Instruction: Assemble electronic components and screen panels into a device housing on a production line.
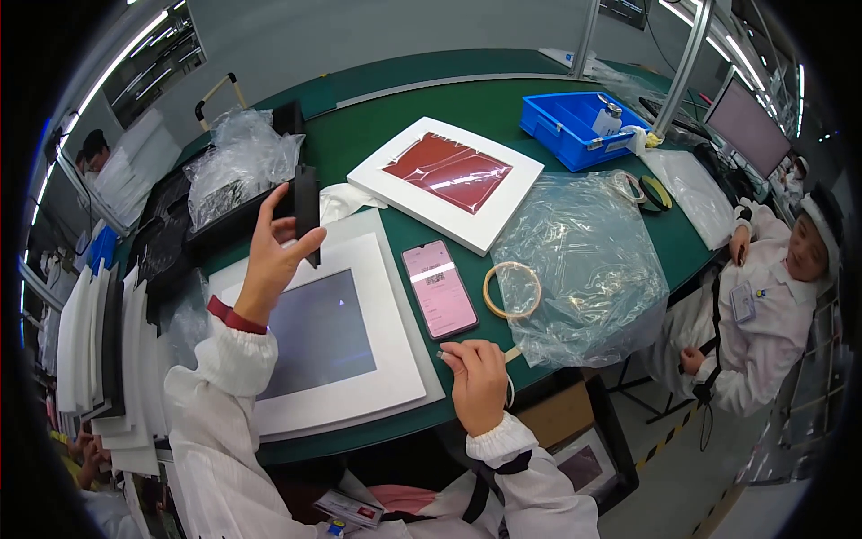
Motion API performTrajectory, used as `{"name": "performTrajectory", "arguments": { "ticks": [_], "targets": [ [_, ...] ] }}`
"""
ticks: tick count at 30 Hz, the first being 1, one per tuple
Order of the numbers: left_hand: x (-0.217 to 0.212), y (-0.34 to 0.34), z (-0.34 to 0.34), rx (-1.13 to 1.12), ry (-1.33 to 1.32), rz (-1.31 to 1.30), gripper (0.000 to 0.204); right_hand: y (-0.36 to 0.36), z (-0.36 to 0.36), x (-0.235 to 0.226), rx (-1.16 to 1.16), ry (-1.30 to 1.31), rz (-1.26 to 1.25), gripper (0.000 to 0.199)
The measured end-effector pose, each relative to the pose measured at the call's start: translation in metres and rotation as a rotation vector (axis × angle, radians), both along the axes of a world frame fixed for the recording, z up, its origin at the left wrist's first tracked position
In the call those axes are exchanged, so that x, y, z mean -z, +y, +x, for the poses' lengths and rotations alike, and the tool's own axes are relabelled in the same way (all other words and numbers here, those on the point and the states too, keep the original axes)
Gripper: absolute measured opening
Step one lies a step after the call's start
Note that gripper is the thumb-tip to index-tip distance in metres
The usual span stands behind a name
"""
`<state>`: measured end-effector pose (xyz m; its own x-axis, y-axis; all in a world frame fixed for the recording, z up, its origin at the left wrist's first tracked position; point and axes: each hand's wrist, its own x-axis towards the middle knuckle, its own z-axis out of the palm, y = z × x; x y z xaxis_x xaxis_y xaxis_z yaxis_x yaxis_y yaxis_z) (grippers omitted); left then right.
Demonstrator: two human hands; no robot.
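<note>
My left hand (272, 256) is raised over a white-framed panel with a grey screen (328, 337). Between its thumb and fingers it grips a black flat rectangular piece (307, 216), seen nearly edge-on. My right hand (476, 382) is closed in a pinch just below a phone (440, 287) with a lit pink screen. A small pale bit shows at those fingertips, too small to name. The phone lies face up on the green table (359, 103), between the grey-screened panel and a roll of tan tape (512, 289).
Behind the phone lies a white foam frame (386, 166) with a red panel. Clear plastic bags (584, 269) cover the right side. Farther back are a blue bin (557, 126) and a black tray (287, 126) with plastic wrap. White sheets (135, 359) stand at left; a person (763, 287) sits at right.
</note>
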<state>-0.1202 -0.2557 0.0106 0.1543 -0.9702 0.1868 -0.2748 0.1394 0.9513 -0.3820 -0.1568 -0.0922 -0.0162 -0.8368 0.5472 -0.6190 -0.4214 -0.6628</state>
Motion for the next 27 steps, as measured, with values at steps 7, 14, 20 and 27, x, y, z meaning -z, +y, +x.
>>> {"name": "performTrajectory", "arguments": {
  "ticks": [7, 14, 20, 27],
  "targets": [
    [-0.003, 0.081, -0.083, 0.428, 0.965, 0.281, 0.053, 0.000, -0.023, 0.000, -0.373, -0.574, 0.353, 0.011],
    [0.017, 0.086, -0.121, 0.029, 1.178, 0.427, 0.028, -0.009, -0.037, -0.006, -0.547, -0.725, 0.470, 0.016],
    [0.037, 0.087, -0.145, -0.063, 1.037, 0.364, 0.034, -0.009, -0.035, -0.004, -0.514, -0.932, 0.452, 0.011],
    [0.042, 0.095, -0.156, -0.028, 0.981, 0.357, 0.030, -0.006, -0.030, -0.002, -0.449, -0.963, 0.422, 0.010]
  ]
}}
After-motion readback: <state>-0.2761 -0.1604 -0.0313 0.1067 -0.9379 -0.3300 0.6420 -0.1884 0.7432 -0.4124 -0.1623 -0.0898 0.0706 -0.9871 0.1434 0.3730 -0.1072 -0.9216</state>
